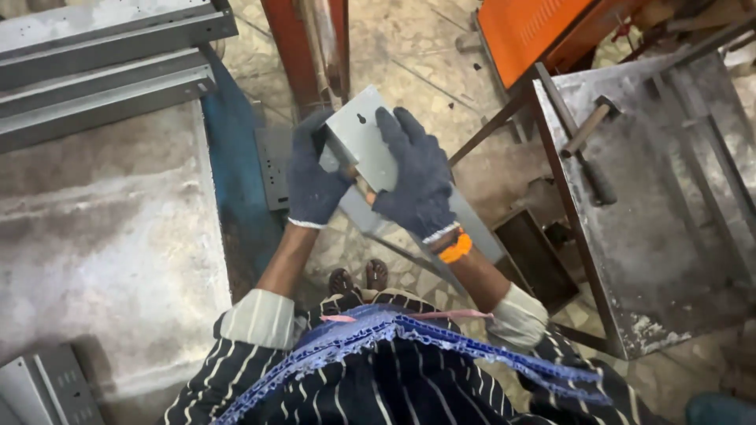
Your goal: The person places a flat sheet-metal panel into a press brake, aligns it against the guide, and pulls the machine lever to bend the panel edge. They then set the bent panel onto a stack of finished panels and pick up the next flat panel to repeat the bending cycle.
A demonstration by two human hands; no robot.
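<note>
Gloved hands hold a grey metal piece (370, 145) up over the floor, between two work tables. Left hand (313, 173), in a dark knit glove, grips the left edge of the piece, fingers curled round it. Right hand (417, 177), same kind of glove, lies spread over the face of the piece, fingers splayed and pressed on the sheet, thumb side under the edge. An orange band (456, 247) sits on the right wrist. The piece is a bent sheet part, light grey, with a small keyhole slot near its top; its long lower end runs down and right behind the right forearm. Something thin and brownish shows between the two hands, too hidden to tell what it is.

Big stained table (110, 236) on the left, with grey metal channels (102, 55) stacked at its far end. Right side: a steel bench (654, 236) with a hammer (587, 149) lying on it, well apart from the hands. Orange machine cover (531, 27) above that. Bare toes in sandals (360, 279) show on the tiled floor, straight below the piece. Striped shirt and a blue apron at bottom.
</note>
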